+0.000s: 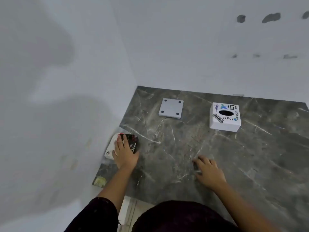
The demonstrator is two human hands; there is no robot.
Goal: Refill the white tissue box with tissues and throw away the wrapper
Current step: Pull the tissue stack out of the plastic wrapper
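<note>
The white tissue box (224,117), covered in stickers and with a dark oval slot on top, stands at the back right of the grey marble counter (217,156). Its flat white base plate (170,108) with four dark feet lies apart, further left. A wrapped tissue pack (132,142), black and white, sits at the counter's left edge against the wall. My left hand (124,152) lies on top of this pack, fingers curled over it. My right hand (209,171) rests on the counter near the front middle, fingers apart; a small dark shape shows under its fingertips, unclear what.
White walls (66,97) close in the counter at the left and the back. A worn, yellowish patch (100,181) marks the counter's front left corner. My dark clothing fills the bottom of the view.
</note>
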